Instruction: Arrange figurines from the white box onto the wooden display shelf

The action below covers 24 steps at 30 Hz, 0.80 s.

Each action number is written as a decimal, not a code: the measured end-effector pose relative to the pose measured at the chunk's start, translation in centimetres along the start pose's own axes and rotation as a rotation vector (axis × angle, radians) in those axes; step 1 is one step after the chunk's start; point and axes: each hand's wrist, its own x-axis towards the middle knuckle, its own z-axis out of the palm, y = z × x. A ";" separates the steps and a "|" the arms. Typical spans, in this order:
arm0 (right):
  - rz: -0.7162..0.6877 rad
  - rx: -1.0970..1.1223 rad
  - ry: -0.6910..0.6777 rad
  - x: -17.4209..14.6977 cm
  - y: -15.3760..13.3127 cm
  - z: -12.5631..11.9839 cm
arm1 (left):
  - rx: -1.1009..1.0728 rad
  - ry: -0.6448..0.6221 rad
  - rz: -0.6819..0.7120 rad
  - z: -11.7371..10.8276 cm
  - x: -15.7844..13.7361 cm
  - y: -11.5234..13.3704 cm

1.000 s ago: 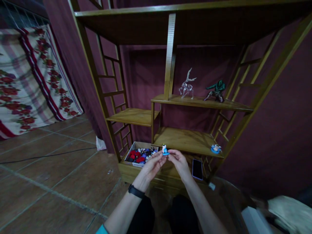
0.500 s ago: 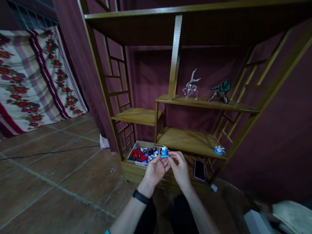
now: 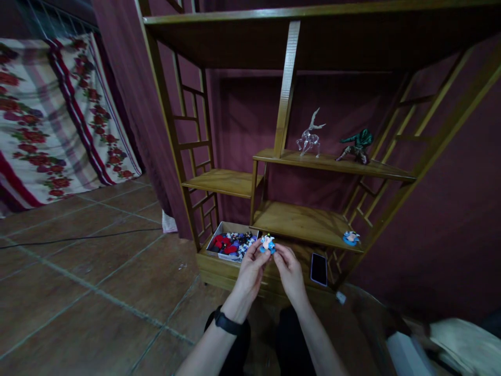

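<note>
A small blue and white figurine (image 3: 268, 244) on a blue base is held up between both hands, in front of the low shelves. My left hand (image 3: 252, 266) grips it from the left, thumb at the base and fingers behind. From the right, my right hand (image 3: 288, 265) pinches its edge with thumb and fingertips. Just behind my left hand stands an open box (image 3: 229, 256) with red, purple, black and white small pieces. A similar figurine on a blue base (image 3: 351, 238) sits at the right end of the lower shelf.
The wooden shelf unit (image 3: 301, 222) fills the front. A clear deer figurine (image 3: 309, 140) and a crouching green figure (image 3: 358, 146) stand on its middle shelf. A phone (image 3: 319, 269) lies at the lower right. A black cable (image 3: 97, 242) crosses the tiled floor at left.
The figurine has been turned in my hands, showing a paler side. My left hand has rolled from palm up to gripping the base with its thumb. The view has shifted slightly.
</note>
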 end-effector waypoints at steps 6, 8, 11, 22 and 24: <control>0.117 0.086 -0.004 -0.4 1.0 -0.2 | 0.317 0.060 0.141 0.2 -1.0 -0.1; 0.148 0.106 0.011 -0.5 1.3 -0.3 | 0.358 0.057 0.136 0.1 -1.3 -0.2; 0.189 0.163 0.026 -0.5 1.5 -0.5 | 0.385 0.038 0.125 0.0 -1.8 -0.2; 0.264 0.227 0.004 -1.1 1.3 -0.4 | 0.197 0.043 -0.058 -1.0 -2.3 0.9; 0.256 0.228 -0.018 -1.2 1.3 -0.4 | 0.204 0.044 -0.065 -1.2 -2.3 1.1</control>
